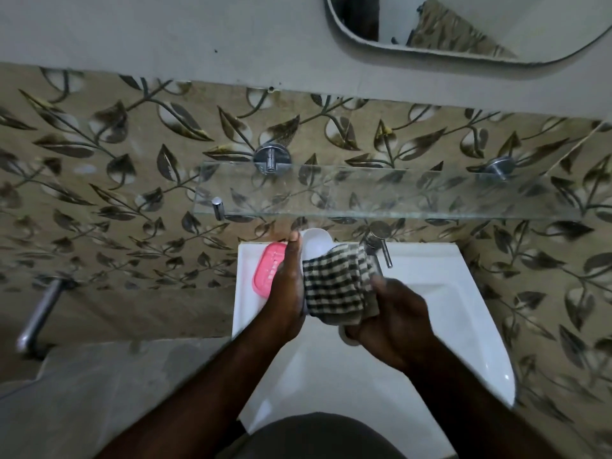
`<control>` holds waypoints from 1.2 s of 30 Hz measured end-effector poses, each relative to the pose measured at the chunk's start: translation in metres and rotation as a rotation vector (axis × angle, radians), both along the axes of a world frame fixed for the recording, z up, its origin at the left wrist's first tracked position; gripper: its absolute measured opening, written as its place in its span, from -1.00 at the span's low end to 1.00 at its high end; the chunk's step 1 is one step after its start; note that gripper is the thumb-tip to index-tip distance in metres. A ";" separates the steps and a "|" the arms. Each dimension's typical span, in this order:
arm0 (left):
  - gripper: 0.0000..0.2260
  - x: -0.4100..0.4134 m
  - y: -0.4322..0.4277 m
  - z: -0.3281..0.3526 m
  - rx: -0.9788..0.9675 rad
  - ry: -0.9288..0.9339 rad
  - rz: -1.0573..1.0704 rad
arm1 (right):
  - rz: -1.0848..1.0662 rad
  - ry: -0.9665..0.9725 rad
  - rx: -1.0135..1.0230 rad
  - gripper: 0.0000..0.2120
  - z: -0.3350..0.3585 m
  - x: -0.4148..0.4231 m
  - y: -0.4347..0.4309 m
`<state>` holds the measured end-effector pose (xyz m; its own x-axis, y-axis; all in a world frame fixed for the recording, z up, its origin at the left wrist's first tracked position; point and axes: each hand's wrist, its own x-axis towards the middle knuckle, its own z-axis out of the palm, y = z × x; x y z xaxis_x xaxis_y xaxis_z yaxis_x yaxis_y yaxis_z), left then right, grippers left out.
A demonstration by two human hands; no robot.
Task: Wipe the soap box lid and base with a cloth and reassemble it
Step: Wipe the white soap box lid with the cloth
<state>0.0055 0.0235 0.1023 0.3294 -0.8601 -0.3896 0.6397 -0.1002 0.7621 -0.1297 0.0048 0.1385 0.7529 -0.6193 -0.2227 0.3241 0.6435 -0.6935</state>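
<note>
Over the white sink my left hand (pixel 288 289) holds a white soap box part (pixel 316 243) upright; I cannot tell whether it is the lid or the base. A checked cloth (pixel 337 286) covers the lower half of that part. My right hand (pixel 390 313) grips the cloth and presses it against the part. The pink soap box part (pixel 266 270) lies on the sink's back left corner, partly hidden behind my left hand.
The white sink (pixel 447 293) has a chrome tap (pixel 381 246) at its back edge, close to the cloth. A glass shelf (pixel 381 193) juts from the leaf-patterned wall above. A mirror (pixel 463 24) hangs higher up. A metal bar (pixel 39 313) sticks out at the left.
</note>
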 end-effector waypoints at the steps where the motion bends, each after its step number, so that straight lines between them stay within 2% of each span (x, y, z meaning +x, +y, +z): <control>1: -0.53 -0.001 0.000 0.000 -0.003 -0.017 -0.003 | 0.026 -0.047 0.037 -0.21 0.006 -0.003 -0.004; 4: -0.68 -0.005 0.000 0.002 0.000 -0.087 -0.005 | 0.099 -0.080 0.142 -0.10 0.011 -0.010 -0.014; 9: -0.71 -0.003 0.001 -0.005 -0.009 -0.214 -0.020 | 0.176 0.036 0.174 0.02 0.015 -0.013 -0.023; 10: -0.65 -0.004 0.001 -0.007 -0.009 -0.220 -0.047 | 0.167 0.088 0.174 -0.04 0.016 -0.009 -0.021; 12: -0.55 -0.006 0.001 -0.009 0.004 -0.232 -0.108 | 0.155 0.205 0.142 -0.39 0.013 -0.002 -0.019; 13: -0.57 -0.008 0.000 -0.011 0.022 -0.258 -0.106 | 0.173 0.262 0.121 -0.51 0.011 0.002 -0.016; 14: -0.62 -0.008 0.000 -0.010 0.037 -0.284 -0.094 | 0.193 0.301 0.108 -0.56 0.008 0.004 -0.014; 16: -0.71 -0.008 0.000 -0.009 0.055 -0.353 -0.092 | 0.167 0.324 0.097 -0.50 0.003 0.006 -0.011; 18: -0.74 -0.006 0.000 -0.007 0.069 -0.456 -0.105 | 0.186 0.244 0.094 -0.58 0.004 0.006 -0.009; 20: -0.61 -0.003 0.000 -0.006 0.084 -0.509 -0.116 | 0.273 0.273 -0.040 -0.64 0.008 0.005 -0.005; 22: -0.57 0.000 0.001 -0.003 0.100 -0.516 -0.078 | 0.329 0.445 -0.292 -0.64 0.007 0.007 0.001; 24: -0.57 0.000 0.000 -0.005 0.117 -0.477 -0.093 | 0.253 0.600 -0.459 -0.65 0.005 0.012 0.002; 26: -0.43 -0.002 0.005 -0.004 0.109 -0.360 -0.147 | 0.097 0.619 -0.466 -0.74 0.002 0.017 -0.001; 28: -0.35 -0.002 0.008 -0.002 0.057 -0.239 -0.177 | -0.045 0.524 -0.390 -0.77 0.001 0.022 -0.006; 31: -0.66 0.001 0.010 0.007 -0.028 -0.195 -0.052 | -0.060 0.503 -0.443 -0.72 -0.004 0.025 0.006; 32: -0.68 0.003 0.009 0.009 -0.024 -0.169 -0.022 | -0.020 0.539 -0.501 -0.71 -0.008 0.025 0.014; 33: -0.65 0.005 0.008 0.009 -0.005 -0.155 -0.010 | 0.006 0.637 -0.612 -0.70 -0.012 0.022 0.023; 34: -0.60 0.006 0.006 0.010 0.013 -0.154 0.003 | 0.001 0.770 -0.815 -0.68 -0.021 0.019 0.027; 36: -0.58 0.006 0.004 0.014 0.047 -0.132 -0.007 | 0.019 1.020 -1.351 -0.63 -0.033 0.013 0.026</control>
<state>0.0112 0.0271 0.1158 0.3741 -0.8445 -0.3832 0.5333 -0.1421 0.8339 -0.1167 0.0307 0.1052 0.6560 -0.7527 0.0555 -0.5699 -0.5422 -0.6174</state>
